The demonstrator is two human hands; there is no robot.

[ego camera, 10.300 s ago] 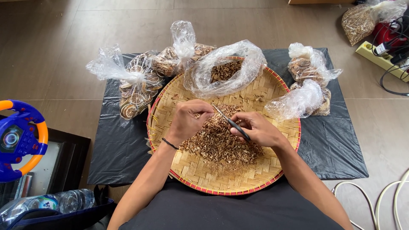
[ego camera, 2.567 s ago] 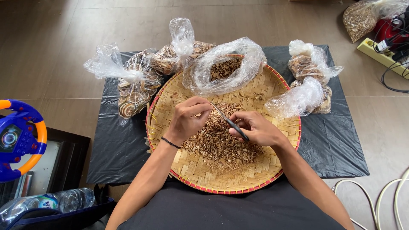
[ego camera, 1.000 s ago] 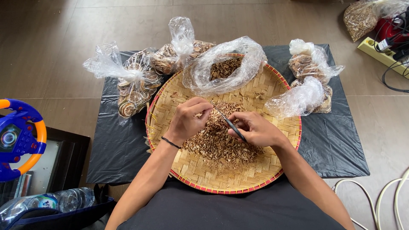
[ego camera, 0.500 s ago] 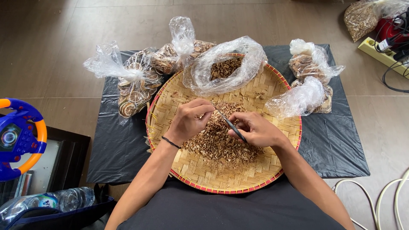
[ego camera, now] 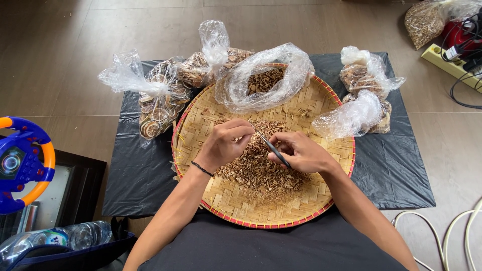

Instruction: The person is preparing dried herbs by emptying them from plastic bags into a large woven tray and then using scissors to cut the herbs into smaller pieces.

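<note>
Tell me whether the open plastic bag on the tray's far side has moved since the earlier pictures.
No. The open plastic bag lies in the same spot on the far rim of the woven tray; only the hands shifted slightly.

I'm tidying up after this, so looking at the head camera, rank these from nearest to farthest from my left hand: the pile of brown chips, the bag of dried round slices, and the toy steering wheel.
From the left hand:
1. Pile of brown chips, right beside the hand on the woven tray.
2. Bag of dried round slices, up and to the left on the black sheet.
3. Toy steering wheel, far left, off the sheet.
</note>
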